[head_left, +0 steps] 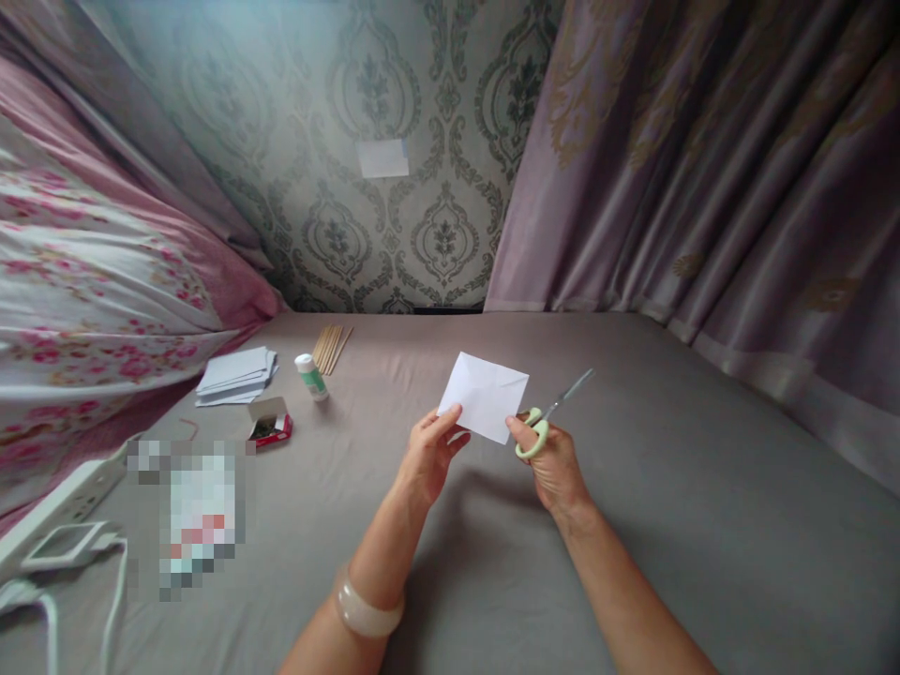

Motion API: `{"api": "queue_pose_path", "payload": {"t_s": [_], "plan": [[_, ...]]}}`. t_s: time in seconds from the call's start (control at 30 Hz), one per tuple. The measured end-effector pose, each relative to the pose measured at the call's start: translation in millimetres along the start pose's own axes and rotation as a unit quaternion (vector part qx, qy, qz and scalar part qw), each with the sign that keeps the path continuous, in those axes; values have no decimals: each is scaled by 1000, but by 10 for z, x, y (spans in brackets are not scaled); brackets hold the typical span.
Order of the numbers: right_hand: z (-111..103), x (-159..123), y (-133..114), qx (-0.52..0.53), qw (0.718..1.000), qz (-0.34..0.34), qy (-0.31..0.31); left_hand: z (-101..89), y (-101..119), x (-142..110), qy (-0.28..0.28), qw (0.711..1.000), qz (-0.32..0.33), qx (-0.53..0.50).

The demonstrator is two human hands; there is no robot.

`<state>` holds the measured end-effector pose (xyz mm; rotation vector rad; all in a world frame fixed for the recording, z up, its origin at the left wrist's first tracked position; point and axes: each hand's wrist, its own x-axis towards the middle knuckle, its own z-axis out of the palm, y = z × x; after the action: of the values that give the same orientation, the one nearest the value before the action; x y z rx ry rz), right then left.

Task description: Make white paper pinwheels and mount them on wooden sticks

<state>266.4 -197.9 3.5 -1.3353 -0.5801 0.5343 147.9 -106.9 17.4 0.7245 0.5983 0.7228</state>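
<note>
Ctr frame: your L hand (432, 445) pinches a creased white paper (485, 394) by its lower-left edge; your R hand (559, 464) grips green-handled scissors (561, 400), blades pointing upper R, thumb at the paper's lower-right corner. Mid-left: paper stack (235, 373), wooden sticks (330, 350), white-capped tube (313, 380), open red box (277, 431). Lower L: power strip (88, 492), white charger (67, 547), pixelated patch (202, 506). Surface: grey sheet (667, 516). Bkgd: damask wallpaper (444, 234) w/ white card (383, 157), upper ctr; mauve curtain (667, 150), upper R; floral fabric (91, 272), L edge.
</note>
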Motion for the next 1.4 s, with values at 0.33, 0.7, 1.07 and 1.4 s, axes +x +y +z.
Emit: {"api": "queue_pose_path", "payload": {"t_s": [0.33, 0.7, 1.07, 1.4], "plan": [[82, -68, 52, -20, 999, -21, 26, 70, -224, -28, 19, 999, 14, 45], [70, -92, 25, -58, 998, -2, 8, 28, -189, 5, 38, 995, 58, 70], [59, -224, 27, -291, 888, 54, -352, -161, 95, 112, 119, 986, 113, 17], [49, -252, 37, -304, 873, 42, -380, -120, 79, 65, 102, 992, 72, 29]]}}
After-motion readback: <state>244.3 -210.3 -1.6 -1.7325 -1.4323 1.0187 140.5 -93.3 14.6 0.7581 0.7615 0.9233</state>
